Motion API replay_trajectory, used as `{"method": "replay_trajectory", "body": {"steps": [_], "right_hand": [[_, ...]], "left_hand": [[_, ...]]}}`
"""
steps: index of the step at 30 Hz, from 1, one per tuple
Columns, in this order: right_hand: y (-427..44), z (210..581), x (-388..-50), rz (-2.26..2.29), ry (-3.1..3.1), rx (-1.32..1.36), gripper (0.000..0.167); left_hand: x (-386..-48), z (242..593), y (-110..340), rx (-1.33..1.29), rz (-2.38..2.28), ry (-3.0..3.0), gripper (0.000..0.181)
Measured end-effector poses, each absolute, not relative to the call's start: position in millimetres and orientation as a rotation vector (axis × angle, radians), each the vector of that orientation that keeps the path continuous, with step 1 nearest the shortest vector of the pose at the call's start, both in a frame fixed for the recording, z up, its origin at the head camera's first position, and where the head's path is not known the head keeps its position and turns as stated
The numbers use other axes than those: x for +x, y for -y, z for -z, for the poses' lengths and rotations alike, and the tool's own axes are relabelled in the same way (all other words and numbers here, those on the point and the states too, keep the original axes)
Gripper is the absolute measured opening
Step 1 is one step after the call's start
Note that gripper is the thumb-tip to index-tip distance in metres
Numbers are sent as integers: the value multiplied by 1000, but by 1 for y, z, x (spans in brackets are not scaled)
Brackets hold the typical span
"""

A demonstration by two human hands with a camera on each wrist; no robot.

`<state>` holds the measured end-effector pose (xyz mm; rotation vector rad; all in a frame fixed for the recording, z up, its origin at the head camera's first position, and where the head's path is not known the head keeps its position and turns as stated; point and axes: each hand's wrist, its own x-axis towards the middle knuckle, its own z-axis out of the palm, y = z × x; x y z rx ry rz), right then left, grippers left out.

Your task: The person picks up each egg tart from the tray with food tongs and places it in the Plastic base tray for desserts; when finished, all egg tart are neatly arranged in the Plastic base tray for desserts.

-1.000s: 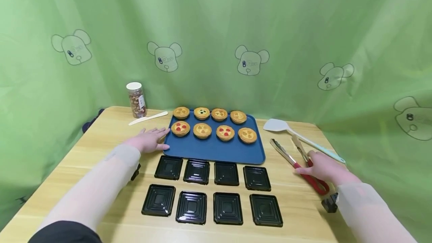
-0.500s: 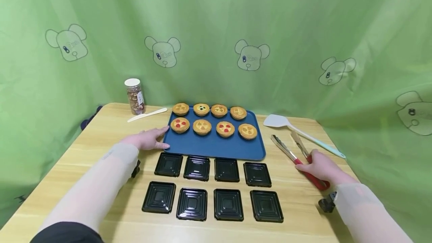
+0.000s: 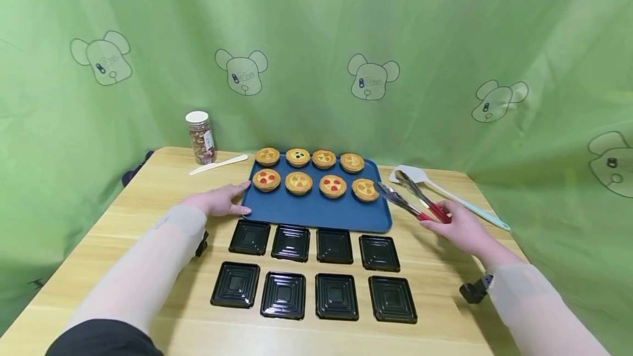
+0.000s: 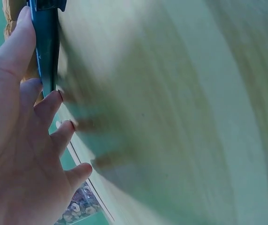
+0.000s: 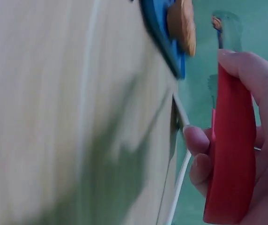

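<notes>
My right hand (image 3: 462,227) grips red-handled metal tongs (image 3: 405,199), raised off the table with their two arms apart. The tongs' tips hang by the right side of the blue tray (image 3: 316,214), close to the nearest tart (image 3: 365,189). In the right wrist view, thumb and fingers wrap the red handle (image 5: 232,150). My left hand (image 3: 217,201) touches the tray's left edge, its fingers spread; the left wrist view shows the thumb against the tray's side (image 4: 47,51). Several tarts stand in two rows on the tray, some topped with red pieces.
Several black square plastic trays (image 3: 284,294) lie in two rows in front of the blue tray. A white spatula (image 3: 465,202) with a pale green handle lies at right. A white-lidded jar (image 3: 201,139) and a pale knife (image 3: 217,164) are at back left.
My right hand has lifted the tongs off the table and carried their tips left, beside the tray. My left hand has stayed at the tray's left edge.
</notes>
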<state>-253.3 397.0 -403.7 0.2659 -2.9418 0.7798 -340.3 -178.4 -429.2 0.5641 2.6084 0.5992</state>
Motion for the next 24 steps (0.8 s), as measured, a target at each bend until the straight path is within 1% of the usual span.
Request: {"method": "replay_trajectory", "body": {"steps": [5,12,17,24], "right_hand": [[-378,406,-265,-753,2948,359,63],[-368,419,-278,-740,2988,390,64],[-365,422,-280,-759,2997,409,61],[-361,422,-281,-766,3012,382,67]], "left_hand": [[-340,429,178,585,-609,-2605,94],[-341,431,178,578,-610,-2602,91],[-342,433,178,555,-611,-2595,92],[-343,433,177,556,-620,-2592,92]]}}
